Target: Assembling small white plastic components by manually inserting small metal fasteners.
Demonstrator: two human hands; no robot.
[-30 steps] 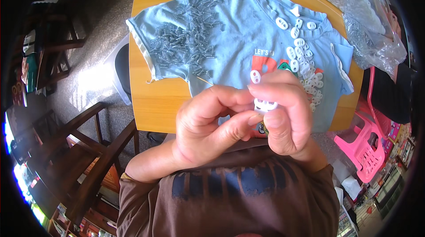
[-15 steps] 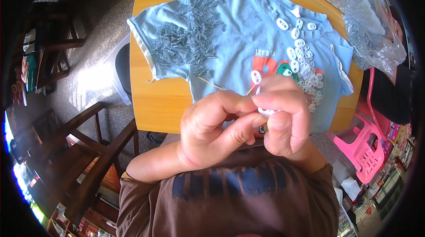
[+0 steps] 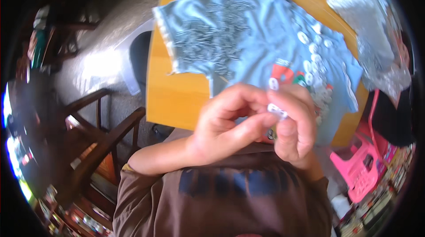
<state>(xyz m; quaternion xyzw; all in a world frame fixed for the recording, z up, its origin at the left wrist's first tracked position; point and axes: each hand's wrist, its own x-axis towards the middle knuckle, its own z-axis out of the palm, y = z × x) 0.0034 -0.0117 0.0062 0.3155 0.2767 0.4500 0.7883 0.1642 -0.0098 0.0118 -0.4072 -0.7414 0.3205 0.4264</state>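
Note:
My left hand [image 3: 232, 124] and my right hand [image 3: 295, 124] meet over the near edge of the table. Between their pinched fingertips is a small white oval plastic piece with holes [image 3: 276, 110], partly covered by the fingers. Just beyond them sits another white two-holed oval [image 3: 273, 84]. Both hands are above a light blue T-shirt [image 3: 259, 33] spread on the table. Many tiny metal springs [image 3: 208, 37] lie heaped on its left side. Several more white ovals [image 3: 314, 57] are scattered over its right side. Blur hides fine detail at the fingertips.
The wooden table [image 3: 172, 97] has a clear plastic bag of white pieces [image 3: 358, 11] at the far right. A pink plastic stool [image 3: 356, 166] stands right of me. Dark wooden chairs [image 3: 106, 144] and a grey-white seat [image 3: 135, 60] are on the left.
The whole scene has shifted right and blurred as the head view turned. My hands stay together, and the white piece between the fingertips shows more of its holes now.

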